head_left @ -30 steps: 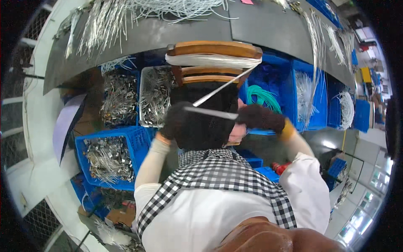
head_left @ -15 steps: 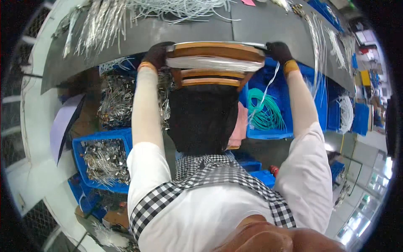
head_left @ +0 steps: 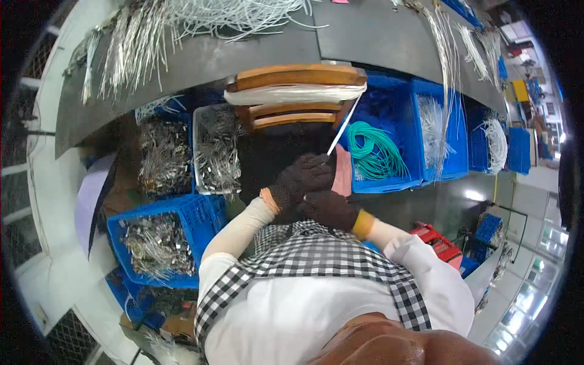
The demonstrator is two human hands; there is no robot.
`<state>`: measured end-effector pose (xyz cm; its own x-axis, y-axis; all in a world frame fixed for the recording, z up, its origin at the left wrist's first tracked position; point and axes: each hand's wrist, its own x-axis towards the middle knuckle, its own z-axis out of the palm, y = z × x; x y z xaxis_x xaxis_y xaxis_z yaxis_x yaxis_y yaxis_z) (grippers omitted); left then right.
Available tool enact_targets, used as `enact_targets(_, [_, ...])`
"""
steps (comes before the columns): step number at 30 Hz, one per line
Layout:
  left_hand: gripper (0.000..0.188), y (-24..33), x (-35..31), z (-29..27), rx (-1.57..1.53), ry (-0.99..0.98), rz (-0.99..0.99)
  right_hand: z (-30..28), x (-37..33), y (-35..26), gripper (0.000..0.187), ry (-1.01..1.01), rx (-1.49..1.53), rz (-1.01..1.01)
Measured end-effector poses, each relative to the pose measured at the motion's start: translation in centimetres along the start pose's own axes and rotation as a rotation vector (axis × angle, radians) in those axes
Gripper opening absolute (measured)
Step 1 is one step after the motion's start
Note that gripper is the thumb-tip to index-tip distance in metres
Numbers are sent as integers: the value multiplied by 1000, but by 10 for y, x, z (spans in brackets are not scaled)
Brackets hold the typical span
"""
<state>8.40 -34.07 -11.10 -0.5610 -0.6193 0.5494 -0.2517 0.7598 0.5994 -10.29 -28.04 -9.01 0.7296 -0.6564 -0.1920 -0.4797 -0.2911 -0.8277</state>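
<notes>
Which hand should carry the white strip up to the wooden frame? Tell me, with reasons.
Probably left. The left hand pinches the lower end of the white strip, whose top reaches toward the wooden frame. The right hand sits lower, seemingly off the strip.

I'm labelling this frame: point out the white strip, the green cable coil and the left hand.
white strip (head_left: 336, 132), head view, mid-length.
green cable coil (head_left: 376, 152), head view, middle loops.
left hand (head_left: 304, 179), head view, back of glove.
</notes>
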Motion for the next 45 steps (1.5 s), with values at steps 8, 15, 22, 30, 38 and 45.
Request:
enact_targets(8, [22,-80,-99,-61,96,488,-678,-198,5,-1,24,101,344,520])
enact_targets(15, [19,-160,-48,-115,540,499,-770,-289,161,-7,22,380,-60,67])
enact_targets(22, [33,-188,-30,-140,17,588,-685,-300,195,37,19,544,-51,78])
enact_targets(30, [30,-189,-23,-154,136,263,-751,-299,157,137,24,436,-1051,-99])
enact_targets(38, [27,-228,-63,-130,451,73,-719,-129,4,230,24,288,-926,432])
enact_targets(45, [23,-68,-56,-42,230,386,-597,20,-26,33,21,223,-476,1])
